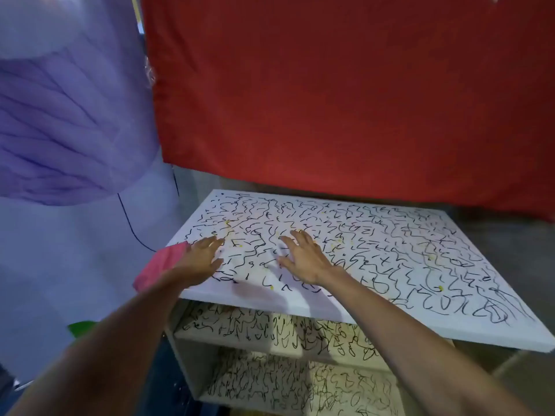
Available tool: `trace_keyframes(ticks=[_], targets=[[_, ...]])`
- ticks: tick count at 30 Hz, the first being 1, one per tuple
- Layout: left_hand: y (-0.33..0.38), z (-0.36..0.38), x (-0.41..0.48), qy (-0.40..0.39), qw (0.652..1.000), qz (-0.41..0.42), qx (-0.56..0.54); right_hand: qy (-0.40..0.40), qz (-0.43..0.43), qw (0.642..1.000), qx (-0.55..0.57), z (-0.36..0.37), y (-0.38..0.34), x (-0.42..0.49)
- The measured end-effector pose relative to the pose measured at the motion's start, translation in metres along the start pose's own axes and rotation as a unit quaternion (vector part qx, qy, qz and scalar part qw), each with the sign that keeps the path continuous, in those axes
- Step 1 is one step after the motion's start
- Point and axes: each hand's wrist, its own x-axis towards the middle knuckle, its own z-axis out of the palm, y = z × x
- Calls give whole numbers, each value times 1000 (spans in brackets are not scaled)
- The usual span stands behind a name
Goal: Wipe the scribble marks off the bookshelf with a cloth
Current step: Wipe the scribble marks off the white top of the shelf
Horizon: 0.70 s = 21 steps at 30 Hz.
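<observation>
Backdrop first: red sheet (345, 100) hung across 12 to 3 o'clock, lilac fabric (60, 130) bunched and draped from 9 to 11, thin black cord (129, 223) trailing down its paler part. Below the sheet, from centre out toward 4 o'clock, white bookshelf (480, 333), top board slanting across the view. Black scribbles (375, 235) all over that top, edge to edge, dotted with small yellow specks (440, 287). More scribbling on the two inner shelves (270, 331) at 6 o'clock, under the top's front edge (dimmer there, yellowish).

Left hand (199, 259) at 9 o'clock on the top board, near its left front corner: palm down, fingers straight and loosely together, tips pointing to 1 o'clock. Pink cloth (159, 265) just beside it on the 9 o'clock side, touching the wrist and hanging past the board's left edge. Hard to tell whether pinned under the palm or merely lying alongside, with no fingers curled round it. Right hand (303, 259) at centre, apart from the cloth, palm down, fingers spread wide, thumb out toward 9. Soft shadow beneath, so contact with the board not certain. Bare forearms reaching in from 6 and 7 o'clock. Green scrap (81, 327) low at 8 o'clock, partly hidden behind the left arm.
</observation>
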Motion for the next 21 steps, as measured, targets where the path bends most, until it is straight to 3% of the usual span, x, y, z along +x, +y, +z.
trace_keyframes(ticks=[4,8,11,14,16,18,21], targets=[[-68,24,9,51,998,-15,22,-27,-12,1000,0,39,-34,33],[-119,30,33,27,998,-54,-29,-10,-46,999,16,83,-89,80],[-157,39,55,52,989,-77,-118,-17,-67,996,65,116,-143,110],[-185,40,74,65,971,-64,-221,1,-34,989,145,142,-194,139],[-196,39,87,57,966,-48,-247,6,-8,994,104,161,-216,155],[-204,40,102,64,958,-38,-277,-45,42,997,40,179,-223,166],[-208,45,118,69,953,-39,-293,-25,58,998,31,188,-213,170]])
